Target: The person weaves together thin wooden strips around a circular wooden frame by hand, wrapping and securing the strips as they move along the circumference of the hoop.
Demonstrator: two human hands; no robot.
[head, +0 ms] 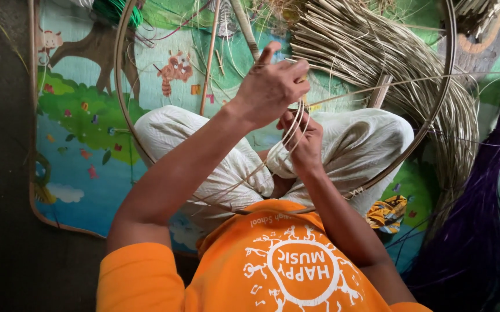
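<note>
Left hand: raised above the lap; I see its fingers pressed together, pinching the pale cane strands at their far end.
Right hand: just below the left, fingers curled around the same strands.
Cane strands: run from both hands toward the near left, across the crossed legs.
Hoop: large ring, encircling the lap; not held.
Risk, slip: my judgement is that a loosened pinch lets the springy strands whip free.
Risk, snag: the loose natural cane bundle at far right and the purple bundle at right could tangle trailing ends.
Risk, kink: a sharp bend at the right hand may crack a strand.
</note>
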